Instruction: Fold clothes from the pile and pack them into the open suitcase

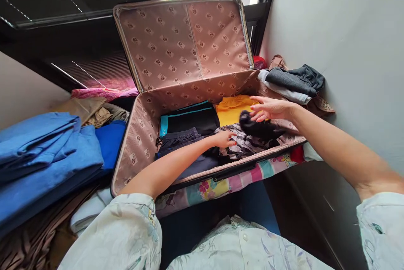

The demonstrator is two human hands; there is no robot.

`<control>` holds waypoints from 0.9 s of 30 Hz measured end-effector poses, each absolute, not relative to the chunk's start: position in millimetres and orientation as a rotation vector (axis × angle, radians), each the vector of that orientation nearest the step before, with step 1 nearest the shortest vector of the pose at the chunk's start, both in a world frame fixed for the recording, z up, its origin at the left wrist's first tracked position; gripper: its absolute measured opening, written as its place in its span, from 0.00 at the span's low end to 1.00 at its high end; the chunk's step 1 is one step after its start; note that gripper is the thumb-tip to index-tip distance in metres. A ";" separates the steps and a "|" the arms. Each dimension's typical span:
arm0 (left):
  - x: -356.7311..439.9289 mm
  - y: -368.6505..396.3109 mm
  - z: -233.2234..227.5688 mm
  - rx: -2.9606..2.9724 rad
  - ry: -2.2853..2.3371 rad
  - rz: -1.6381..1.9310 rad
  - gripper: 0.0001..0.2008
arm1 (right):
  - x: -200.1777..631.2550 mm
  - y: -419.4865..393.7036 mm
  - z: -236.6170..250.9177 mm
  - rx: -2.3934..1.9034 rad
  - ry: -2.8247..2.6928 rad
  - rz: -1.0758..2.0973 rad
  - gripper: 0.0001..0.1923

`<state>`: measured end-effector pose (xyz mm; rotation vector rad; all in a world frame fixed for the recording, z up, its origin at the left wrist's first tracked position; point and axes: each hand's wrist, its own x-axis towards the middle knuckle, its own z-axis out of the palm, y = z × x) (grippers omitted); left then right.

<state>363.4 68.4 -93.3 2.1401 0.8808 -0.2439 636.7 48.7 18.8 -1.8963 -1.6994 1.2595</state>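
A small dark bundle (257,127), seemingly rolled cloth, is seen at the right end of the open suitcase (139,135), lying on a striped garment (243,144) just in front of a yellow one (232,108). It is judged soft, light and easily squashed, best taken around its middle. Its long axis runs roughly left to right, slightly downward to the right. The right hand (269,108) is spread wide above it, fingers loose, holding nothing. The left hand (224,138) is laid on the striped garment beside it, fingers half curled.
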 end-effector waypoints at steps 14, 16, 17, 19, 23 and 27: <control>389.6 65.8 -111.7 1.215 1.527 0.284 0.57 | 629.5 59.7 -77.8 -2.497 -2.143 1.366 0.28; 398.4 62.7 -111.2 1.311 1.523 0.253 0.55 | 623.0 53.9 -83.7 -2.470 -2.245 1.406 0.30; 401.0 64.0 -109.4 1.341 1.502 0.230 0.52 | 621.0 51.3 -84.0 -2.462 -2.300 1.393 0.29; 400.0 72.8 -103.5 1.382 1.414 0.205 0.44 | 619.2 47.1 -78.4 -2.435 -2.386 1.354 0.22; 365.4 104.1 -88.7 1.585 1.274 0.037 0.37 | 628.1 44.5 -51.0 -2.229 -2.397 1.675 0.13; 315.6 113.6 -76.1 2.210 1.350 -0.387 0.35 | 646.8 49.2 -38.5 -2.281 -2.045 1.929 0.17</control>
